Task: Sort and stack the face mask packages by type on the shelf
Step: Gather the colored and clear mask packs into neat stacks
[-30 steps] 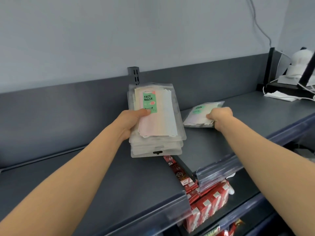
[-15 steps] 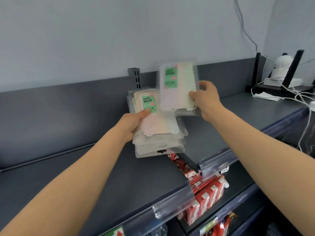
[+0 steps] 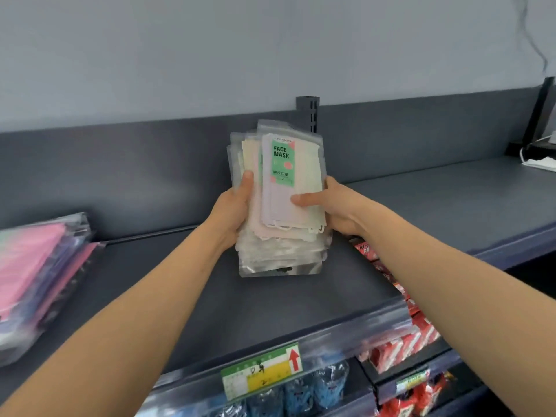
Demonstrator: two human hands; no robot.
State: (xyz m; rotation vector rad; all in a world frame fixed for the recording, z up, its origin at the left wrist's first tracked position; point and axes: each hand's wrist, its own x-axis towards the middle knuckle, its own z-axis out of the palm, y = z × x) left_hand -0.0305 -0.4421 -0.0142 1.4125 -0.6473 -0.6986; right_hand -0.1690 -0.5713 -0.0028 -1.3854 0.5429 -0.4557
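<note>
Head view: pastel face mask stack (image 3: 279,251) held tilted just in front of the slotted upright (image 3: 307,112), over the shelf (image 3: 270,314). Left hand (image 3: 233,212) grips one edge. Right hand (image 3: 334,206) clamps the other, thumb on the top package (image 3: 288,176), just brought over from right of the upright. Same-type pile grows. Pink stack (image 3: 39,266) sits well left of the upright.

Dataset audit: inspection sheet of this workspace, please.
Surface: dark grey flat shelf.
Job's things: stack of clear plastic face mask packages with green labels, held between both hands; blurred pile of pink and purple mask packages, left.
Clutter: loose white mask, far right.
Grippers: left hand grips stack's left edge; right hand grips its right edge, thumb across front.
Cables: thin grey cable, upper right.
Surroundings: pale grey wall; red boxes below the shelf.
</note>
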